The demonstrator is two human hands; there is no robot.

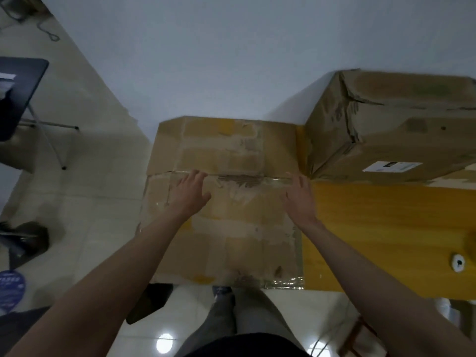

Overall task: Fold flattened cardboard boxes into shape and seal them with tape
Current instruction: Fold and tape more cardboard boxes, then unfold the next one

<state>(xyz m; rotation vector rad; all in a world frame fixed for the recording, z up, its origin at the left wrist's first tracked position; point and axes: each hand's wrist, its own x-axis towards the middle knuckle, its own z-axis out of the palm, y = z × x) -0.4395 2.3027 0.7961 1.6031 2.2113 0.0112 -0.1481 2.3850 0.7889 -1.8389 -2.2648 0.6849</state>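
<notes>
A worn brown cardboard box (231,228) lies on the left end of a yellow wooden table (386,240), its top flaps meeting along a seam across the middle. Clear tape shines along that seam and at the box's near right corner. My left hand (188,194) rests flat on the near flap, fingers straight and reaching the seam. My right hand (298,197) lies flat near the seam's right end, fingers spread. Neither hand holds anything.
A second, crumpled cardboard box (399,130) with a white label stands at the table's back right against the wall. A small white round object (458,263) lies on the table at right. A dark folding chair (18,99) stands on the floor at left.
</notes>
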